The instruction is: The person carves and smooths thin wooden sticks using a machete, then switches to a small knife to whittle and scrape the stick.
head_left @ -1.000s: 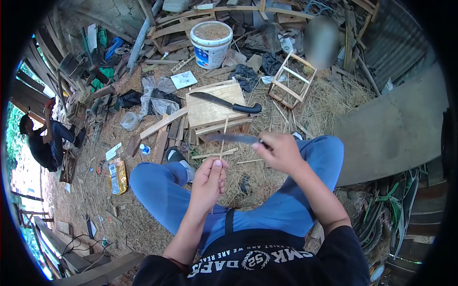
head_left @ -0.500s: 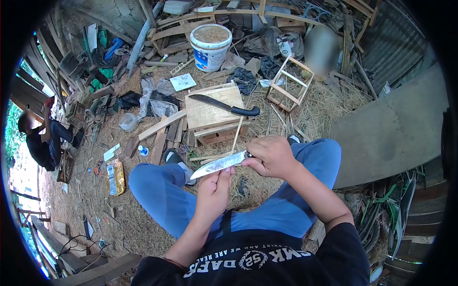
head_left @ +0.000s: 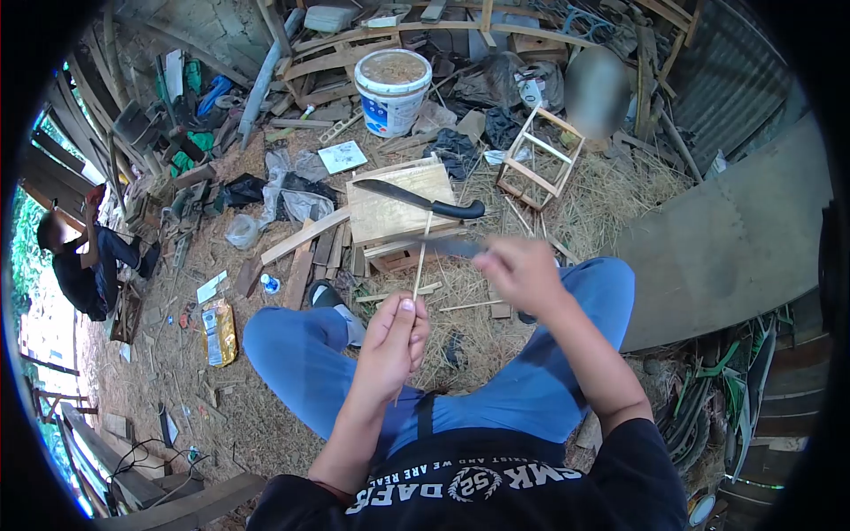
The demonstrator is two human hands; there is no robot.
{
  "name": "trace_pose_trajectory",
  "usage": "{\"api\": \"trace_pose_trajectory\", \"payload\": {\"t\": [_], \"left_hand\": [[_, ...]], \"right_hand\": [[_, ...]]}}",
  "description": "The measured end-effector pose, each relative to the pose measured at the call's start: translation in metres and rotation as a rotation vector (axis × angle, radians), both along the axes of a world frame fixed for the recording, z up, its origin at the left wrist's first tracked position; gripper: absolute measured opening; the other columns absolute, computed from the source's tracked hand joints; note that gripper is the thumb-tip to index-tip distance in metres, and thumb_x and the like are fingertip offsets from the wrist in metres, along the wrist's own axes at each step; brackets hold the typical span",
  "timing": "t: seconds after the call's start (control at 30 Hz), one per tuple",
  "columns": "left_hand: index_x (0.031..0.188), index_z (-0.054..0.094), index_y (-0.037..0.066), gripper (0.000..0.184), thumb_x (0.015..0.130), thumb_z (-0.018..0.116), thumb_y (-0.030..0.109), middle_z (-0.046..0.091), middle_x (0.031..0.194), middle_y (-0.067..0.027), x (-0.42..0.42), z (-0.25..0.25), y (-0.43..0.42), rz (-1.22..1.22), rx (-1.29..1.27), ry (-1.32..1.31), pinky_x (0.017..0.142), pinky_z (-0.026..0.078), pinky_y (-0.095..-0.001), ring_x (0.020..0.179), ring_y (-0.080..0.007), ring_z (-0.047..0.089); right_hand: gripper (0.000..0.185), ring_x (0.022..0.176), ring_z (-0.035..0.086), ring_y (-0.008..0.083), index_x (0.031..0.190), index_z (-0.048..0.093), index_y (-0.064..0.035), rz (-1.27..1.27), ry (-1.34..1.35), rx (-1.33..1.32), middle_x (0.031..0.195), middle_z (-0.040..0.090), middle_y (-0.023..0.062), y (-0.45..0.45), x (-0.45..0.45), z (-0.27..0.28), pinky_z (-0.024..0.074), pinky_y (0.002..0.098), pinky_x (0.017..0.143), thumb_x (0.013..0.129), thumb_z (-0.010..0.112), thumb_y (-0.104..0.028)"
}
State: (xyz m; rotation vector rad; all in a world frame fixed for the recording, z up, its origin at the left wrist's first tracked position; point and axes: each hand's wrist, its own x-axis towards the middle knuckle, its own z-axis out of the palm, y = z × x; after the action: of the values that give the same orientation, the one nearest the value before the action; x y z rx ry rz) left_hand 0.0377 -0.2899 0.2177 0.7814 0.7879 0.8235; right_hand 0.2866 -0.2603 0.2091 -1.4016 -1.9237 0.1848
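Observation:
A thin wooden stick rises from my left hand, whose fingers are wrapped round its lower part with the thumb along it. My right hand grips a knife by its handle. The knife's blade, smeared by motion, points left and lies across the upper part of the stick; whether it touches the wood I cannot tell. Beyond both hands, a machete with a black handle rests on a low wooden stool.
A white bucket stands behind the stool, with a small wooden frame to its right. Wood scraps and a gold packet lie at left. Another person sits at far left. A large board leans at right.
The knife has moved up and away from my left hand, its blade now blurred. My left hand has turned, and the stick now points upward toward the stool.

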Motion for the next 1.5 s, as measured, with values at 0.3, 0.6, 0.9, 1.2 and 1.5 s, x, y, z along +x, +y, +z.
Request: {"api": "trace_pose_trajectory", "payload": {"t": [0.3,0.6,0.9,1.2,1.5], "left_hand": [[0.107,0.053,0.011,0.025,0.117,0.040,0.029,0.035,0.065,0.0088,0.001,0.010,0.004,-0.121,-0.009,0.114,0.041,0.022,-0.0215,0.047,-0.0015,0.028],[0.104,0.050,0.015,0.025,0.117,0.039,0.033,0.028,0.065,0.0081,0.001,0.008,0.015,-0.051,-0.190,-0.152,0.040,0.014,-0.0240,0.045,-0.0027,0.019],[0.102,0.049,0.015,0.024,0.116,0.043,0.033,0.027,0.065,0.0080,0.008,0.004,-0.001,-0.009,-0.254,-0.076,0.040,0.013,-0.0241,0.045,-0.0027,0.019],[0.102,0.050,0.015,0.023,0.117,0.041,0.031,0.028,0.066,0.0078,-0.003,-0.012,0.003,-0.062,-0.249,-0.140,0.040,0.014,-0.0239,0.046,-0.0032,0.020],[0.103,0.047,0.014,0.025,0.118,0.036,0.031,0.029,0.067,0.0073,-0.003,0.003,-0.006,-0.225,-0.294,-0.265,0.041,0.015,-0.0241,0.047,-0.0034,0.020]], "right_hand": [[0.037,0.059,0.062,0.0317,0.078,0.062,-0.0096,0.240,-0.148,0.131,0.066,0.058,0.0091,-0.003,-0.008,0.007,0.0455,0.0423,0.052,0.091,0.075,-0.042],[0.040,0.062,0.064,0.0268,0.077,0.061,-0.0124,0.111,-0.277,0.275,0.068,0.059,0.0044,0.019,-0.013,0.001,0.0489,0.0405,0.055,0.090,0.074,-0.049],[0.034,0.062,0.064,0.0309,0.084,0.066,-0.0096,-0.086,-0.154,0.093,0.072,0.063,0.0099,0.043,0.010,-0.037,0.0484,0.0426,0.057,0.095,0.072,-0.042],[0.037,0.068,0.068,0.0335,0.084,0.068,-0.0098,-0.083,0.074,-0.110,0.072,0.065,0.0114,0.014,0.017,-0.022,0.0511,0.0437,0.060,0.096,0.070,-0.045],[0.035,0.057,0.060,0.0317,0.078,0.063,-0.0060,0.019,0.014,0.124,0.063,0.056,0.0116,0.031,0.020,-0.030,0.0455,0.0411,0.054,0.094,0.074,-0.035]]}}
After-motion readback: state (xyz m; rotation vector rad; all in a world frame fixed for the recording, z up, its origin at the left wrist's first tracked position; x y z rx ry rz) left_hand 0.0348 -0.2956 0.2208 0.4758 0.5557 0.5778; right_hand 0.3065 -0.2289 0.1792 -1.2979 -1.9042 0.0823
